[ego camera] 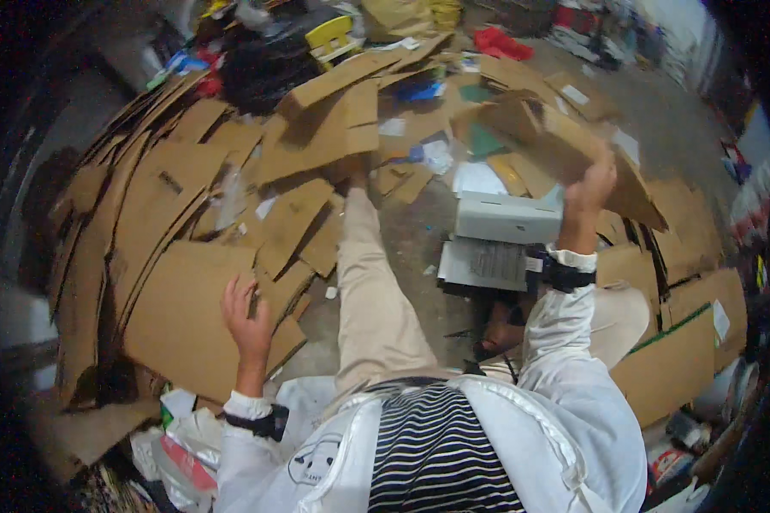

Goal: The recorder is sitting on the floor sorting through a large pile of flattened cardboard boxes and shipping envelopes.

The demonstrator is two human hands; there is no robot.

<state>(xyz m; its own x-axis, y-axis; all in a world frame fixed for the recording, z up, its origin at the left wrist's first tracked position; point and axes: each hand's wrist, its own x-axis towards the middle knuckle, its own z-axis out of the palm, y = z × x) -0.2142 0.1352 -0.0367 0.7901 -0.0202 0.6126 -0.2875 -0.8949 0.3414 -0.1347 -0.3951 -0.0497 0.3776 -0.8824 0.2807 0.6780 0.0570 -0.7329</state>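
Note:
My right hand [591, 183] grips the edge of a brown corrugated cardboard piece [555, 131], which is tilted up off the pile and blurred. My left hand [247, 311] holds nothing, its fingers apart, in front of a large flat cardboard sheet [179, 308] on the left; whether it touches the sheet I cannot tell. A white box [508, 218] lies just below the right hand. Nearer to me is a pale package [481, 264] bearing printed writing. A folded cardboard box [327, 131] stands tilted by my outstretched foot.
Stacked cardboard sheets [160, 167] curve around the left. More cardboard [670, 365] leans at the right. Plastic bags [189, 449] lie at lower left. A black bag [266, 61], a yellow plastic chair [330, 40] and a red item [502, 45] are at the far side.

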